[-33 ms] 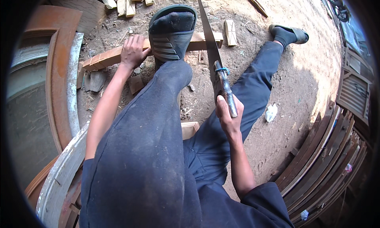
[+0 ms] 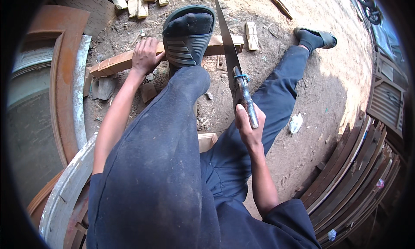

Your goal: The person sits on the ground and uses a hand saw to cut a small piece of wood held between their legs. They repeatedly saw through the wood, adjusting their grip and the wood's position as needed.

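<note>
A long squared wooden beam (image 2: 114, 64) lies crosswise ahead of me, raised at least partly off the dirt. My left hand (image 2: 146, 55) is closed over its top, left of my sandalled foot (image 2: 186, 48), which presses down on the beam. My right hand (image 2: 249, 124) grips a handsaw (image 2: 233, 61) by its worn handle, which has blue cord tied around it. The blade points away from me and crosses the beam near its right end. Whether its teeth sit in a cut cannot be made out.
Short wood offcuts (image 2: 142, 6) lie at the far left; another block (image 2: 252, 35) sits just beyond the beam's right end. A brown wooden frame (image 2: 56, 76) leans at the left. Stacked boards (image 2: 346, 167) curve along the right. A white scrap (image 2: 295, 123) lies on the dirt.
The handsaw has shifted very slightly to the left at its handle. My left hand, foot and the beam stay where they were.
</note>
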A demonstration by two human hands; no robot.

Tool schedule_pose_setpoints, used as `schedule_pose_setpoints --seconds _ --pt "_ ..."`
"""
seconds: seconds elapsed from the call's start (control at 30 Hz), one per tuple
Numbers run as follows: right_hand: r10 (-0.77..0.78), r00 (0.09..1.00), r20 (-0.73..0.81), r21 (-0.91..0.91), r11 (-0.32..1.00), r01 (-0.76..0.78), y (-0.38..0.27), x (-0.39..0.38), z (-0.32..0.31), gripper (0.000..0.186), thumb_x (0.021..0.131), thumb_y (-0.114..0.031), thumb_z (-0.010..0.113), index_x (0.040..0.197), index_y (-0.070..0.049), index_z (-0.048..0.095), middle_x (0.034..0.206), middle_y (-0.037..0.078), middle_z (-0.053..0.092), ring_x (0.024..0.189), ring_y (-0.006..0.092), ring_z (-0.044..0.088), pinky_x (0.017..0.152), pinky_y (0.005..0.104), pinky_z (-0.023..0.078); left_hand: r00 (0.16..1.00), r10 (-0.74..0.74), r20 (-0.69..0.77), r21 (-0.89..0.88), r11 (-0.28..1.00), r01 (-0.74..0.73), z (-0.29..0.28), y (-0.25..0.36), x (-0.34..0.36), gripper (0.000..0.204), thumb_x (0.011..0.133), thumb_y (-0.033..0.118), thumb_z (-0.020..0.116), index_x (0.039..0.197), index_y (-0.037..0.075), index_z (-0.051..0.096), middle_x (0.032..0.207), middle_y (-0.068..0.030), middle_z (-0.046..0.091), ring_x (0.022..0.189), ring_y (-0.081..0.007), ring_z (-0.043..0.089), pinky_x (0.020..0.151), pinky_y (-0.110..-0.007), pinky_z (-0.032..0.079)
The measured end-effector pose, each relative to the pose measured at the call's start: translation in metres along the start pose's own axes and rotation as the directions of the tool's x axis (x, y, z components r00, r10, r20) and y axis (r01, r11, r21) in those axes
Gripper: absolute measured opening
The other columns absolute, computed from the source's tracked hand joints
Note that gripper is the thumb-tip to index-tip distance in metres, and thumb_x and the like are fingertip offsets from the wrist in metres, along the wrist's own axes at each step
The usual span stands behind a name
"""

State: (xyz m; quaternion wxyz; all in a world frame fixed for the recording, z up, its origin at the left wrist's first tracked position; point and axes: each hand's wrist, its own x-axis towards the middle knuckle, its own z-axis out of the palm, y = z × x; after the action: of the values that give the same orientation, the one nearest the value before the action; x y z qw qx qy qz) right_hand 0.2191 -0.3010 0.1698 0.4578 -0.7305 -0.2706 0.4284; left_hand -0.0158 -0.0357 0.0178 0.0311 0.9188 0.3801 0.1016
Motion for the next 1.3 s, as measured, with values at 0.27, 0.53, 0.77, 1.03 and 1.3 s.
schedule_pose_setpoints --seconds 0.27,0.53,0.77,1.03,1.3 --pt "-0.015 0.999 -0.036 0.012 1.0 0.015 0.001 0.008 0.011 0.021 0.088 -0.013 0.059 0.072 0.0 0.053 0.055 -0.001 0.046 0.05 0.0049 0.039 0.046 0.0259 0.033 0.999 0.04 0.018 -0.103 0.994 -0.038 0.002 -0.007 0.006 0.053 0.089 0.048 0.047 0.103 -0.002 0.056 0.095 -0.018 0.058 0.092 -0.0341 0.057 0.079 -0.043 0.045" --pt "-0.087 0.995 -0.047 -0.143 0.987 0.079 -0.016 0.057 0.035 0.027 0.088 -0.012 0.058 0.066 0.001 0.05 0.053 0.004 0.044 0.049 0.0095 0.039 0.047 0.0319 0.033 0.96 -0.102 0.262 -0.235 0.958 0.166 -0.002 -0.02 0.044 0.035 0.091 0.026 0.037 0.085 0.001 0.061 0.082 -0.0236 0.063 0.079 -0.0412 0.061 0.075 -0.049 0.049" --pt "-0.056 0.997 -0.057 -0.051 0.997 0.053 0.005 0.084 0.038 0.025 0.087 -0.009 0.058 0.065 0.001 0.049 0.054 0.003 0.045 0.05 0.0099 0.039 0.048 0.0316 0.033 0.923 -0.061 0.38 -0.243 0.956 0.163 0.024 -0.037 0.056 0.049 0.095 0.032 0.036 0.072 0.0 0.064 0.074 -0.0272 0.063 0.073 -0.0415 0.064 0.073 -0.048 0.052" --pt "0.041 0.998 -0.038 -0.092 0.995 -0.045 0.017 -0.002 0.006 0.017 0.086 -0.007 0.056 0.071 0.0 0.055 0.058 -0.002 0.048 0.054 0.0051 0.041 0.048 0.0246 0.032 0.815 -0.188 0.548 -0.204 0.915 0.348 -0.001 -0.023 0.066 0.045 0.094 0.026 0.036 0.069 -0.001 0.062 0.07 -0.0272 0.062 0.065 -0.0354 0.064 0.067 -0.046 0.052" --pt "0.0 0.999 -0.045 -0.007 1.0 0.0 0.006 0.074 0.031 0.025 0.088 -0.009 0.057 0.065 -0.002 0.049 0.054 -0.003 0.043 0.049 0.0042 0.036 0.045 0.0268 0.029 0.725 -0.226 0.651 -0.19 0.876 0.444 -0.009 -0.017 0.074 0.05 0.095 0.032 0.033 0.072 -0.001 0.064 0.083 -0.0245 0.066 0.075 -0.0367 0.066 0.075 -0.049 0.053"
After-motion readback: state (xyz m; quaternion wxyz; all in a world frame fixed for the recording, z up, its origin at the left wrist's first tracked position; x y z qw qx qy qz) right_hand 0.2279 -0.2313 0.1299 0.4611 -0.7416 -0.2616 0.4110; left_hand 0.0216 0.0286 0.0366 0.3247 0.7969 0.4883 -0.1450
